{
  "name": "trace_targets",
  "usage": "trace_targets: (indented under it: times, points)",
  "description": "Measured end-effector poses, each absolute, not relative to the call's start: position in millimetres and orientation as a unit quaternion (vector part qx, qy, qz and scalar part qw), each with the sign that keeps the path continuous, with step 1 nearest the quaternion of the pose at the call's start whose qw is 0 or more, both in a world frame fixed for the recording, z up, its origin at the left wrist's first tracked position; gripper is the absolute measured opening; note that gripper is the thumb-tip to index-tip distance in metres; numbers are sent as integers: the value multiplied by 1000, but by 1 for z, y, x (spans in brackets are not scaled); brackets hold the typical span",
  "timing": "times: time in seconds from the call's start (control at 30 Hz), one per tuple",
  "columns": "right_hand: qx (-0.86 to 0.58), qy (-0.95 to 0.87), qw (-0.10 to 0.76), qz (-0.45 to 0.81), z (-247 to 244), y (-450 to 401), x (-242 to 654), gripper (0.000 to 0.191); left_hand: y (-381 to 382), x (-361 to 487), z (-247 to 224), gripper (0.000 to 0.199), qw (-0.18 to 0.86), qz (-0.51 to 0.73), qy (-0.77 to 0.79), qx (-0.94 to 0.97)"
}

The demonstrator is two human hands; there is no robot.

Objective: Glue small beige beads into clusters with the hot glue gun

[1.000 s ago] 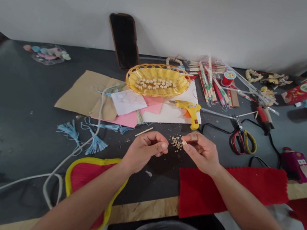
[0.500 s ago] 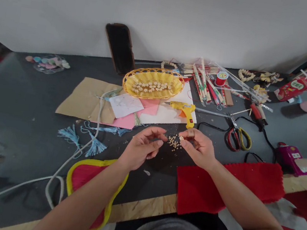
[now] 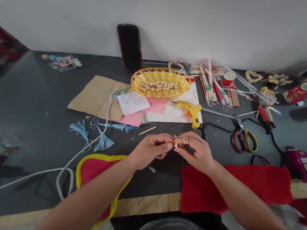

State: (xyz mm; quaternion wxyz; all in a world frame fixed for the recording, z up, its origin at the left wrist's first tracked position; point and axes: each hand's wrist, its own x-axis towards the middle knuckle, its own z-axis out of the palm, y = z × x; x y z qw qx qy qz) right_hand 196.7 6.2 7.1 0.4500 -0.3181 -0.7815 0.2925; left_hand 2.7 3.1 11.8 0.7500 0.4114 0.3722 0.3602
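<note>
Above the dark table, my left hand [image 3: 153, 150] and my right hand [image 3: 196, 151] meet at the fingertips. Between them is a small cluster of pale beads [image 3: 177, 145]. The right thumb and fingers pinch this cluster. My left fingers are pressed together against its left side; whether they grip a bead is too small to tell. Loose tiny beads lie just behind, partly hidden by the hands. Farther back, a yellow oval basket [image 3: 162, 75] holds several similar bead clusters. The yellow glue gun [image 3: 191, 109] lies in front of the basket, on white paper.
Scissors [image 3: 245, 139] and a black cord lie right of the hands. Red felt [image 3: 252, 189] is under the right forearm, a yellow-edged red cloth [image 3: 92, 167] by the left. Blue tassels [image 3: 104, 142], a white cable [image 3: 106, 119] and a leaning phone [image 3: 130, 49] are left.
My hands have come together around the bead cluster. A small wooden stick now shows on the table behind my left hand. The whole view has shifted, moving the scene slightly right.
</note>
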Motion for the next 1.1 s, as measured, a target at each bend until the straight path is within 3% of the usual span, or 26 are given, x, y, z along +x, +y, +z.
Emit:
trace_targets:
  times: [0.4, 0.8, 1.1]
  points:
    - [-307, -790, 444, 289, 6, 8, 196, 10, 4, 5, 6, 23, 724, 370, 362, 455]
    - [-323, -791, 437, 282, 5, 8, 198, 23, 5, 7, 6, 24, 731, 366, 379, 434]
    - [-331, -779, 465, 260, 8, 6, 196, 15, 4, 8, 8, 18, 707, 402, 377, 444]
